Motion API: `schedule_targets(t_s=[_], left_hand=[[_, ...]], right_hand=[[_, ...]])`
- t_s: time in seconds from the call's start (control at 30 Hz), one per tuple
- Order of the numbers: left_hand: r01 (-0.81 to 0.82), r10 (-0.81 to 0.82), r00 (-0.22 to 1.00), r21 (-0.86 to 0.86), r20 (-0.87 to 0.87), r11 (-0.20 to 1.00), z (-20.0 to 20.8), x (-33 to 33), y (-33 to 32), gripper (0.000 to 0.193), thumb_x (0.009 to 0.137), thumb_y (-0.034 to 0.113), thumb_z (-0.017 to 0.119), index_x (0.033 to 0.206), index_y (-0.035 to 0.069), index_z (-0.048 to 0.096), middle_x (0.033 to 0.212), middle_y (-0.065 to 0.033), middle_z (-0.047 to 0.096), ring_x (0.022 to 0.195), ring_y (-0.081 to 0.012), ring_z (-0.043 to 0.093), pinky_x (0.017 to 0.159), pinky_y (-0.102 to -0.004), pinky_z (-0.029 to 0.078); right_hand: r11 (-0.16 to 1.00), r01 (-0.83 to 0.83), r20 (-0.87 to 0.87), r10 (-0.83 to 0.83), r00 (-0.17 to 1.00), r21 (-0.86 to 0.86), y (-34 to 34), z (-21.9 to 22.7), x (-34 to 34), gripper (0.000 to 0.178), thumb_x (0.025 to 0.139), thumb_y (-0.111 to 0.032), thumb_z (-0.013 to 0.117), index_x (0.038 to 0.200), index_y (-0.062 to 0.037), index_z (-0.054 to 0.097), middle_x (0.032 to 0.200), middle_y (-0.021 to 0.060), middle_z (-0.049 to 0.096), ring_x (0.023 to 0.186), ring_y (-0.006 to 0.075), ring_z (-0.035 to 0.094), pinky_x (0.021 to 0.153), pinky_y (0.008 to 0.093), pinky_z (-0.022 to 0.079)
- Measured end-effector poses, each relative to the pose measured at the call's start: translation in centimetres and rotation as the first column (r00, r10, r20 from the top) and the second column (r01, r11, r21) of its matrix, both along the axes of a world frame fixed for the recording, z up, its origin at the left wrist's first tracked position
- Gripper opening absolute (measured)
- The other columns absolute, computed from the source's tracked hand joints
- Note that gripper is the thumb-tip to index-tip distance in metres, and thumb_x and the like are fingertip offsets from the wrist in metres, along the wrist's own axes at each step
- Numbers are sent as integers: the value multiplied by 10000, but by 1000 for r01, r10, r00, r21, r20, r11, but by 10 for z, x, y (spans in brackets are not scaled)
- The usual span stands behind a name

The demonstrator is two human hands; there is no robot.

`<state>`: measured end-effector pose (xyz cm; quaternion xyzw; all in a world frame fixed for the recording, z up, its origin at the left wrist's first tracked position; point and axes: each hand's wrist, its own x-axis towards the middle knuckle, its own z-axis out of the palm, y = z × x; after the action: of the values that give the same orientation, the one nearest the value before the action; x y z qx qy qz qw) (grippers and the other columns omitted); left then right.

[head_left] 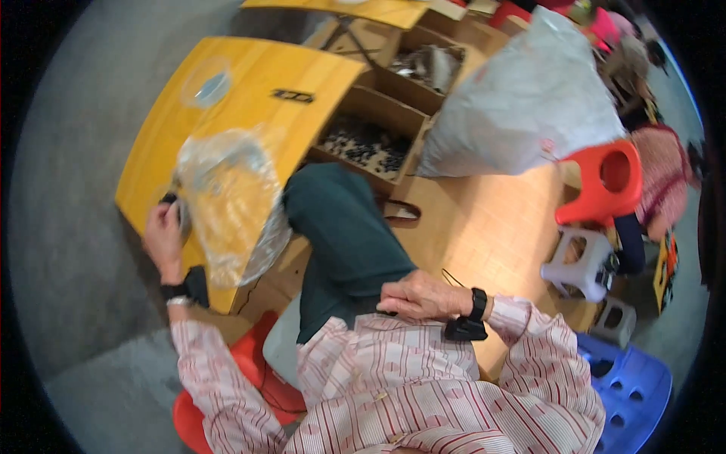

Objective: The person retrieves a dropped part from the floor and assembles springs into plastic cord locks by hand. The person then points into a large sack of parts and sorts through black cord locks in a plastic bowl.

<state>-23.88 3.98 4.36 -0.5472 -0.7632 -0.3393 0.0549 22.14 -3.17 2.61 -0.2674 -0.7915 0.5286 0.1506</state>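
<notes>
My left hand (163,236) is at the near left edge of the yellow table (249,68), its fingers closed around something small and dark that I cannot make out. Right beside it lies a crumpled clear plastic bag (231,200), which covers part of the tabletop and hangs over the edge. My right hand (423,295) rests over my lap with the fingers curled in; a dark bit shows under the fingertips, too small to name. Farther back on the table are a black slotted strip (293,95) and a clear round tub (212,89) with something bluish in it.
An open cardboard box (401,113) of small black parts stands right of the table, with another box (446,91) behind. A big whitish sack (529,98) fills the back right. Red (605,181), white (575,265) and blue (628,393) plastic seats stand at right, near another person (658,178).
</notes>
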Motion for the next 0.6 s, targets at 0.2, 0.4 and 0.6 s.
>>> schedule_targets(t_s=[0.2,0.4,0.6], left_hand=[[-62,19,989,-290,-150,955,-12,-80,-6,299,884,290,587,943,-1,617,812,-175,633,713,-263,591,681,-357,458],[-185,72,931,-293,-358,938,-3,-62,-5,322,878,274,593,1085,27,596,866,-152,622,725,-252,570,680,-365,445],[136,-137,991,-141,6,981,31,24,11,221,880,164,584,1025,-2,603,854,-119,603,732,-187,563,680,-297,467]], right_hand=[[652,342,19,-479,877,677,94,15,72,268,743,-227,710,919,-88,562,834,105,574,816,306,564,716,397,459],[-84,38,-93,-910,404,996,181,104,238,859,642,-410,764,1325,-65,373,1287,166,462,1164,321,456,961,405,399],[-3,168,-21,-994,104,986,218,119,316,938,653,-477,759,1373,-83,305,1176,208,545,1086,350,523,933,411,409]])
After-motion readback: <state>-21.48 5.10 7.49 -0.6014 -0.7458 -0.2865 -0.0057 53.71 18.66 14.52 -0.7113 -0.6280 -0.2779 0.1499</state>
